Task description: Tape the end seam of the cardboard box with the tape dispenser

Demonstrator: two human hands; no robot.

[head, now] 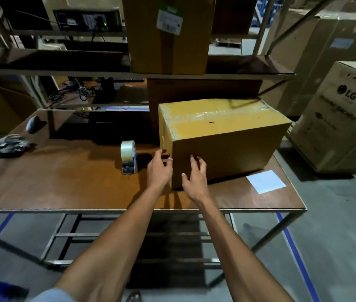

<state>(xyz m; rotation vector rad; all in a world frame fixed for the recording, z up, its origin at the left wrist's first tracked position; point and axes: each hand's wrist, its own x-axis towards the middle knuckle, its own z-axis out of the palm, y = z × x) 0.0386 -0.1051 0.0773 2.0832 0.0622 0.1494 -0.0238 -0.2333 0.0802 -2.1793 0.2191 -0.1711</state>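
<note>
A yellow-brown cardboard box sits on the right half of a brown wooden table, turned so that one vertical corner faces the person, with a long side running off to the right and a shorter end face angling back to the left. A strip of glossy clear tape runs along the top of the box over its centre seam and folds down over the upper part of the left end face, where it looks wrinkled and catches the light; a small dark mark shows on the top near the middle. The left hand is at the near lower part of the end face, fingers loosely spread and bent, the fingertips touching or just at the cardboard by the corner; it grips nothing. The right hand lies open against the near long side just right of the corner, fingers splayed and pointing up, also holding nothing. The tape dispenser, carrying a pale roll of tape, stands upright on the table just left of the left hand, apart from it and from the box. Farther left on the table lie a bundle of grey cable and a computer mouse. A pale sheet of paper lies flat on the table near the box's right end. A second cardboard box with a white and green label stands on the shelf above, and a large printed carton stands on the floor at the right.
</note>
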